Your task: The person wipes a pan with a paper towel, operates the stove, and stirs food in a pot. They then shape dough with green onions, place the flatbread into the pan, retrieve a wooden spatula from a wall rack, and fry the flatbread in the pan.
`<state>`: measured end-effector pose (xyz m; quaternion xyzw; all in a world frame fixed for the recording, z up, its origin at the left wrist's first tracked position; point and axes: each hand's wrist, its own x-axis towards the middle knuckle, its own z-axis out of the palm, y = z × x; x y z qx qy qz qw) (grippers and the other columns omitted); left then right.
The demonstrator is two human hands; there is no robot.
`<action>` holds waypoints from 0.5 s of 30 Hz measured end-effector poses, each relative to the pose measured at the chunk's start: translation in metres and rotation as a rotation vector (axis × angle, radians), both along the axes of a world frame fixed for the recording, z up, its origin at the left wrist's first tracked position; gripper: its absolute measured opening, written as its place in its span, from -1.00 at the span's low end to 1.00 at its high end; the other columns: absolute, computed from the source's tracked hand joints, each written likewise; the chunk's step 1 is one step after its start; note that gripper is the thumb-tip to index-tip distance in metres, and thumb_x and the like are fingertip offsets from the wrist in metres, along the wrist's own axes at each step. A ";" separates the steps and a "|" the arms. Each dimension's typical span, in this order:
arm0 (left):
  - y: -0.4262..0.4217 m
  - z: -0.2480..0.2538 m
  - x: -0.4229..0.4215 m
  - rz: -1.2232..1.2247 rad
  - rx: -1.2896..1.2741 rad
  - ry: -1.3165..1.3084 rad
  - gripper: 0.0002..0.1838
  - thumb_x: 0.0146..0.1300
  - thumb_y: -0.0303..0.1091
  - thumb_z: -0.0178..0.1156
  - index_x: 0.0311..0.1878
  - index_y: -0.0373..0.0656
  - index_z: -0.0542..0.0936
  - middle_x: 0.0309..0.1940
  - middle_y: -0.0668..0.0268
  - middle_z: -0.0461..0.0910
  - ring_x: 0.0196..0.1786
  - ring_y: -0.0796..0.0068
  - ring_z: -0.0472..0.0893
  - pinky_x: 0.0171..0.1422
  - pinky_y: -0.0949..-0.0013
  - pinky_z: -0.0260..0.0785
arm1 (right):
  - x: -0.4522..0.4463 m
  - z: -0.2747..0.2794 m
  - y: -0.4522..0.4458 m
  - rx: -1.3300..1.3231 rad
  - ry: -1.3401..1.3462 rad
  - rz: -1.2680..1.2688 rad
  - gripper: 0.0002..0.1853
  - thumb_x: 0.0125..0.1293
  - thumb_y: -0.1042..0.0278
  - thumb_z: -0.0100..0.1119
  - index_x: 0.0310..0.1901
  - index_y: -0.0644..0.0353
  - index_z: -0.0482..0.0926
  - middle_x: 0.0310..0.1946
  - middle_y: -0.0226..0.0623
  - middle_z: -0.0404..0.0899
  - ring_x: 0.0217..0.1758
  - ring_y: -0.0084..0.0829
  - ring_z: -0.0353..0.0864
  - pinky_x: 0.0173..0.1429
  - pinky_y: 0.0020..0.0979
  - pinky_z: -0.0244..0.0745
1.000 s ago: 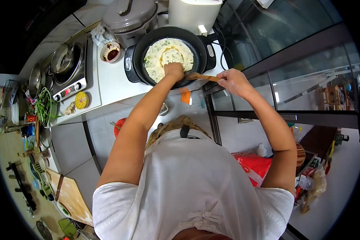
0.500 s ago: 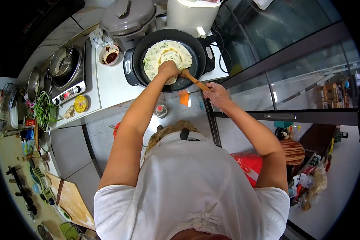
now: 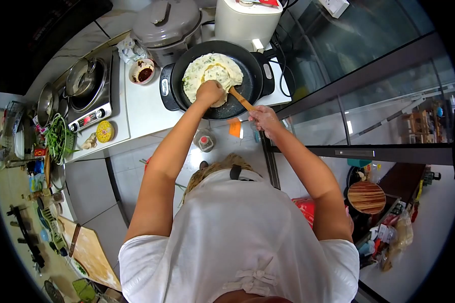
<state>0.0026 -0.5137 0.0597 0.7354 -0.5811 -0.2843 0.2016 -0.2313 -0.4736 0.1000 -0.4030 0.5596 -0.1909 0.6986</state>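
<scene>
A pale flatbread with green flecks (image 3: pixel 211 68) lies in the left part of a black two-handled pan (image 3: pixel 251 68). My left hand (image 3: pixel 210 93) is closed at the flatbread's near edge, its fingertips hidden, so what it pinches is hard to see. Flour-dusted, my right hand (image 3: pixel 264 120) is closed round the handle of a wooden spatula (image 3: pixel 242 100) at the pan's near right rim. The spatula's head is out of sight at the flatbread's right edge.
Left of the pan is a bowl of dark red sauce (image 3: pixel 141 71). Behind stand a grey cooker (image 3: pixel 167 25) and a white appliance (image 3: pixel 247 22). Further left are a cooktop with a pot (image 3: pixel 81 78), a yellow round item (image 3: pixel 105 131) and green vegetables (image 3: pixel 59 139). A glass partition borders the right.
My right hand has moved left and nearer the pan with the spatula, whose head has gone under or behind the flatbread's edge. My left hand has shifted slightly left, staying closed.
</scene>
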 end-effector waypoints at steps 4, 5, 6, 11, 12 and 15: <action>0.006 0.000 0.011 0.042 -0.060 -0.119 -0.70 0.05 -0.28 0.12 -0.15 -0.10 0.66 -0.23 0.10 0.63 -0.14 0.12 0.59 0.08 0.22 0.40 | -0.005 -0.002 0.006 -0.006 0.013 -0.002 -0.86 0.31 0.32 0.08 -0.24 0.18 0.39 -0.59 -0.46 0.41 -0.71 -0.72 0.17 -0.66 -0.65 0.07; 0.005 0.001 0.014 0.017 -0.043 -0.130 -0.69 0.07 -0.28 0.11 -0.11 -0.10 0.64 -0.16 0.10 0.61 -0.07 0.12 0.57 0.11 0.21 0.37 | -0.010 -0.002 0.007 -0.001 0.012 -0.016 -0.85 0.31 0.30 0.08 -0.26 0.17 0.39 -0.61 -0.47 0.39 -0.72 -0.72 0.17 -0.67 -0.64 0.06; 0.006 0.003 0.016 -0.007 -0.026 -0.140 -0.67 0.09 -0.29 0.09 -0.07 -0.09 0.63 -0.09 0.09 0.58 -0.01 0.12 0.54 0.15 0.21 0.35 | -0.012 -0.003 0.007 0.005 0.013 -0.028 -0.85 0.31 0.29 0.08 -0.29 0.16 0.39 -0.63 -0.48 0.38 -0.73 -0.71 0.16 -0.68 -0.63 0.05; 0.003 -0.008 0.009 -0.126 -0.015 -0.141 -0.60 0.16 -0.31 0.01 0.10 -0.06 0.52 0.18 0.11 0.41 0.20 0.10 0.39 0.25 0.19 0.26 | 0.000 -0.010 -0.004 -0.044 0.013 0.008 -0.78 0.30 0.28 0.08 -0.45 0.18 0.41 -0.71 -0.47 0.34 -0.79 -0.67 0.17 -0.72 -0.58 0.05; 0.003 -0.011 0.008 -0.178 -0.039 -0.165 -0.59 0.17 -0.31 0.00 0.12 -0.06 0.50 0.20 0.12 0.39 0.21 0.10 0.38 0.27 0.19 0.24 | 0.002 -0.011 -0.005 -0.023 -0.018 0.010 -0.78 0.30 0.28 0.08 -0.46 0.18 0.41 -0.72 -0.47 0.33 -0.79 -0.66 0.16 -0.73 -0.58 0.05; 0.003 -0.023 0.005 -0.239 -0.075 -0.119 -0.56 0.24 -0.29 -0.08 0.20 -0.10 0.42 0.28 0.10 0.29 0.30 0.11 0.28 0.35 0.22 0.14 | -0.004 -0.019 -0.003 -0.031 -0.063 0.071 -0.80 0.35 0.25 0.03 -0.39 0.14 0.40 -0.70 -0.55 0.29 -0.77 -0.73 0.13 -0.71 -0.63 0.01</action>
